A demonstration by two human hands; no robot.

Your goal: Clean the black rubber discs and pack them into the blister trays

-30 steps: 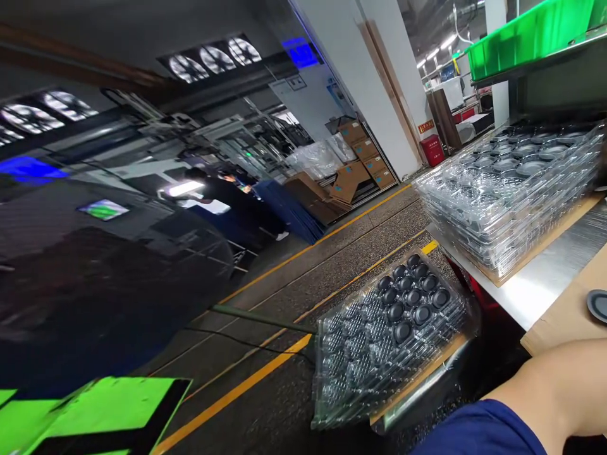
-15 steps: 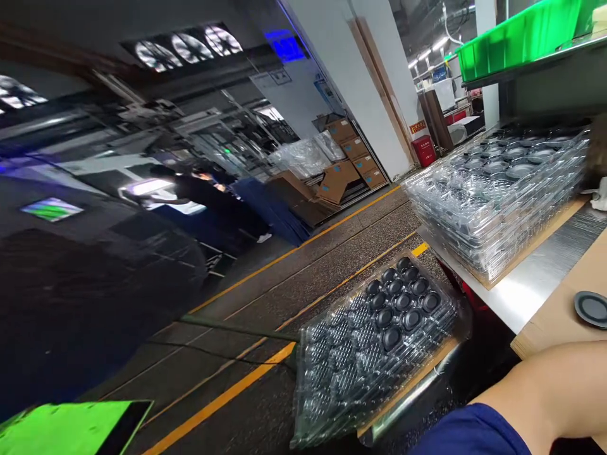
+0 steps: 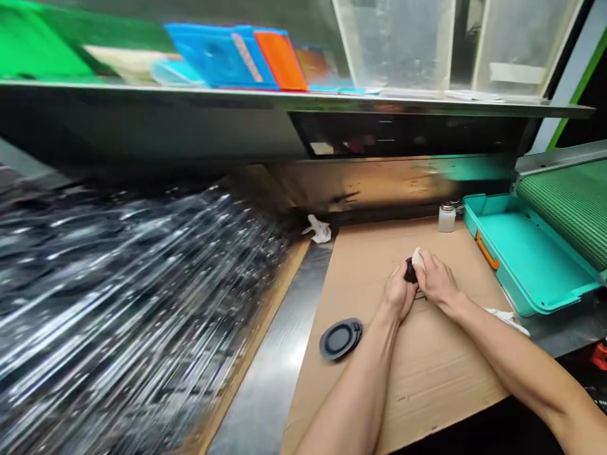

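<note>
Over the cardboard sheet (image 3: 446, 360), my left hand (image 3: 399, 292) is closed around a small black part (image 3: 410, 270). My right hand (image 3: 435, 278) pinches a white cloth (image 3: 417, 258) against that part, and the two hands touch. Fingers cover most of the part, so its shape cannot be made out. Left of my left forearm, a dark grey round piece (image 3: 339, 340) with a raised ring lies on the cardboard, overlapping another thin dark piece.
Stacked clear plastic trays (image 3: 118, 303), blurred, fill the left. A teal bin (image 3: 535, 253) stands right, beside a green conveyor belt (image 3: 573, 202). A small bottle (image 3: 446, 218) and crumpled white tissue (image 3: 318, 229) sit at the back. A shelf (image 3: 265, 95) crosses above.
The view has swung right from the aisle and floor trays to the workbench. Both hands, the black part and the white cloth have come into view.
</note>
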